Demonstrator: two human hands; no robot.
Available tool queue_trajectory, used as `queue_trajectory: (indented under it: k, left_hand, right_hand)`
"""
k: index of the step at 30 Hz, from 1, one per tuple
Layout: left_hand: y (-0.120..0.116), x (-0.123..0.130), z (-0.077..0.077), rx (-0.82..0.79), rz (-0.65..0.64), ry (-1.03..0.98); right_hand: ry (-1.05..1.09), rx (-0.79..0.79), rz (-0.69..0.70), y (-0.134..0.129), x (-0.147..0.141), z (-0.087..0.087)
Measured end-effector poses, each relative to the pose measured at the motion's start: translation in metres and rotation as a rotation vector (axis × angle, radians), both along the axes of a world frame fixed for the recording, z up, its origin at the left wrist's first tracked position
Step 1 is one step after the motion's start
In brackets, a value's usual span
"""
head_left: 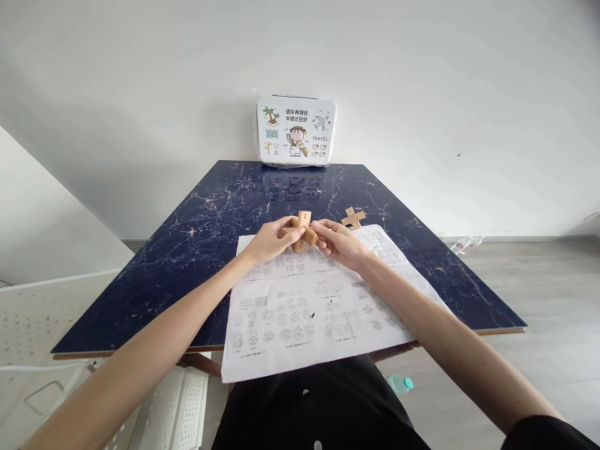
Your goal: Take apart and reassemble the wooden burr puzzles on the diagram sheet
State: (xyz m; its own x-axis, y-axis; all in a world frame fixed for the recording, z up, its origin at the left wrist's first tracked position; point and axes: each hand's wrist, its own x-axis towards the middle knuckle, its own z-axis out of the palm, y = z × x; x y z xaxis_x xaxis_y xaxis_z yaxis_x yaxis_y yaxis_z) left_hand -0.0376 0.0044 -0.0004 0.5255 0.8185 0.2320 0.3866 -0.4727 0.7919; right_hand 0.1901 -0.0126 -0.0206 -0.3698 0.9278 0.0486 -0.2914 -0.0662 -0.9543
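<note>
Between my two hands is a wooden burr puzzle (304, 220) of interlocking blocks, one of them marked with a 2 and standing upright. My left hand (272, 240) grips it from the left, with the thumb pressed on the front. From the other side, the fingertips of my right hand (340, 242) pinch its right part. The puzzle is just above the far edge of a printed instruction sheet (276, 312). Behind my right hand, a cross-shaped wooden piece (354, 218) lies on the table. My fingers cover part of the puzzle.
The dark blue marbled table (187, 250) reaches back to the wall. A white cartoon-printed case (297, 131) leans there. The sheet hangs over the table's near edge. A bottle with a teal cap (400, 383) is on the floor, and a white perforated rack (37, 319) stands at left.
</note>
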Motion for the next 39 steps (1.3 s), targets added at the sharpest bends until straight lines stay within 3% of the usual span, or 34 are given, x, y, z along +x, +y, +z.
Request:
queue_trajectory:
  k: [9, 21, 32, 39]
  left_hand:
    - [-0.0018, 0.0006, 0.0041, -0.013, -0.009, -0.019]
    - [-0.0031, 0.0054, -0.0025, -0.056, -0.025, -0.088]
    - [-0.0082, 0.0076, 0.0006, 0.213, 0.014, -0.064]
    - [-0.0089, 0.0068, 0.0018, 0.217, 0.004, -0.037]
  right_hand:
    - [-0.010, 0.001, -0.023, -0.0018, -0.0014, 0.0024]
    - [0.050, -0.061, -0.012, 0.0041, -0.0002, -0.0020]
    - [0.027, -0.032, 0.006, 0.0036, -0.0029, -0.0012]
    - [-0.048, -0.014, 0.040, 0.0024, -0.0038, -0.0026]
